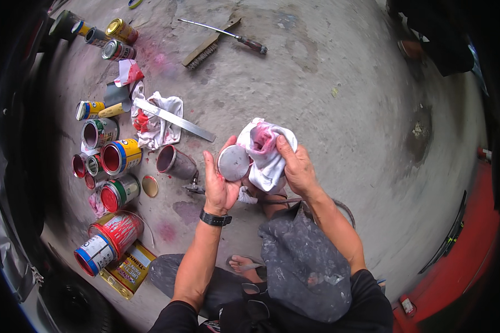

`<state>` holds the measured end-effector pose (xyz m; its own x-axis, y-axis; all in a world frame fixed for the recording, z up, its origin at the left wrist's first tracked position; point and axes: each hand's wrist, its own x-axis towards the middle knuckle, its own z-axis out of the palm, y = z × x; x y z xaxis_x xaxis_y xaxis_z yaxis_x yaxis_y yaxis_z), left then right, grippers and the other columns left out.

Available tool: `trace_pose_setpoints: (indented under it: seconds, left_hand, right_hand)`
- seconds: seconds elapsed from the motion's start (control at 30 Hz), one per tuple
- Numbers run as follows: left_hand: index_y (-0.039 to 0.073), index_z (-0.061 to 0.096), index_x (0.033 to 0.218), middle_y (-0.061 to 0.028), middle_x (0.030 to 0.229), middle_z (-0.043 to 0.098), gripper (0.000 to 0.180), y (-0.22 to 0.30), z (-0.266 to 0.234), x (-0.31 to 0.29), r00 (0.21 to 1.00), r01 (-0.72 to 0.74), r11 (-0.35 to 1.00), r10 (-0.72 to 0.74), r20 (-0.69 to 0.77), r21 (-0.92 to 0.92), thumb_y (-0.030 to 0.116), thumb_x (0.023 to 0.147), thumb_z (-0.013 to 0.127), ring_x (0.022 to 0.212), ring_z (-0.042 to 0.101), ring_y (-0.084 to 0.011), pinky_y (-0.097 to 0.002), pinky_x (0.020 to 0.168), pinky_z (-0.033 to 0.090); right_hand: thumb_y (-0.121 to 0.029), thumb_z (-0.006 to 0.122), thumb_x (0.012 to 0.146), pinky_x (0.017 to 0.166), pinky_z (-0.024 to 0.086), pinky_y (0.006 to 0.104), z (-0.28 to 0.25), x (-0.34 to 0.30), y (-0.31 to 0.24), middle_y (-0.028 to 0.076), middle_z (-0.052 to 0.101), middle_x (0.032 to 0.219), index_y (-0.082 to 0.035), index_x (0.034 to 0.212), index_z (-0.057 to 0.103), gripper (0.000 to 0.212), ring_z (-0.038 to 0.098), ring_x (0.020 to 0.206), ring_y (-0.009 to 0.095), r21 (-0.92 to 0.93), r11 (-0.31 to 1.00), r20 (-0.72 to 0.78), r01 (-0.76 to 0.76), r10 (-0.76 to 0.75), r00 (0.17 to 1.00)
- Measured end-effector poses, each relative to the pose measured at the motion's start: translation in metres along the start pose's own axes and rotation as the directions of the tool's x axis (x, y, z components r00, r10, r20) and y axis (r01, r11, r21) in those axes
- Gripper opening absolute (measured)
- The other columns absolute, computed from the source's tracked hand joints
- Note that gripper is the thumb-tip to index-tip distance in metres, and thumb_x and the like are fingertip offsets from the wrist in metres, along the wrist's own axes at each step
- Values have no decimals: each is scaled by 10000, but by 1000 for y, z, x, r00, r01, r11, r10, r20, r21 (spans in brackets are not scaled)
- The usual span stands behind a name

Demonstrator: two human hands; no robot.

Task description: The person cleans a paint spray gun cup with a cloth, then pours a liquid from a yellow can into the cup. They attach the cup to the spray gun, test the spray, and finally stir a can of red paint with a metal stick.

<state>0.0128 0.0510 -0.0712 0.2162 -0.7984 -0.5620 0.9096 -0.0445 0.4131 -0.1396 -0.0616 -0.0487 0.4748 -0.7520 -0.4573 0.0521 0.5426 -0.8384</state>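
In my left hand (220, 186) rests a round grey lid (233, 163), lying against the palm and fingers with the thumb to its left. My right hand (298, 169) grips a bunched white rag (269, 172) with pink-red stains, thumb on top. The rag touches or nearly touches the lid's right edge. Just left of my left hand, a dark red paint-stained cup (175, 162) stands on the floor. Beside it is a metal fitting (194, 187), perhaps part of a spray gun, partly hidden by my hand.
Several open paint cans (122, 156) crowd the left, with a dripping bucket (115, 232) and a flat yellow tin (129, 269). A metal strip (175, 119) lies over a stained cloth (160, 132). Farther off lie a wire brush (211, 44) and a screwdriver (252, 45). A hose (341, 207) runs near my knee.
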Motion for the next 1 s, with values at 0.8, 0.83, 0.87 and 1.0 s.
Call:
trace_pose_setpoints:
  seconds: [0.8, 0.83, 0.87, 1.0]
  left_hand:
    - [-6, 527, 1367, -125, 1253, 654, 436, 12, 13, -1, 997, 44, 997, -48, 52, 70, 58, 951, 644, 1162, 648, -241, -401, 1008, 535]
    - [4, 518, 1379, -120, 1254, 652, 451, 12, 12, 0, 998, 14, 996, -19, 59, 87, 65, 953, 653, 1159, 648, -235, -398, 1004, 537]
    - [13, 509, 1392, -114, 1256, 650, 467, 12, 12, 0, 998, -17, 995, 10, 66, 103, 72, 955, 662, 1156, 648, -229, -396, 999, 539]
    - [38, 454, 1451, -135, 1266, 633, 564, 6, 14, 0, 993, -95, 992, 88, 73, 86, 376, 1019, 591, 1161, 644, -275, -437, 985, 548]
  right_hand:
    - [-486, 778, 865, 1107, 412, 468, 2, -15, 11, 299, 547, 1394, 57, 1524, 350, 956, 508, 1340, 431, -618, 779, 84, 105, -67, 994]
    - [-354, 779, 886, 1054, 455, 411, 5, -14, 13, 260, 582, 1361, 49, 1455, 467, 764, 568, 1276, 348, -618, 785, 41, 24, 2, 999]
    - [-296, 767, 889, 1026, 465, 387, 4, -13, 10, 238, 604, 1320, 47, 1413, 507, 678, 587, 1234, 309, -530, 847, 37, -51, 83, 996]
    - [-49, 662, 894, 832, 512, 296, -3, -6, 1, 118, 676, 1100, 35, 1242, 628, 359, 653, 979, 158, -393, 913, -8, 108, -121, 993]
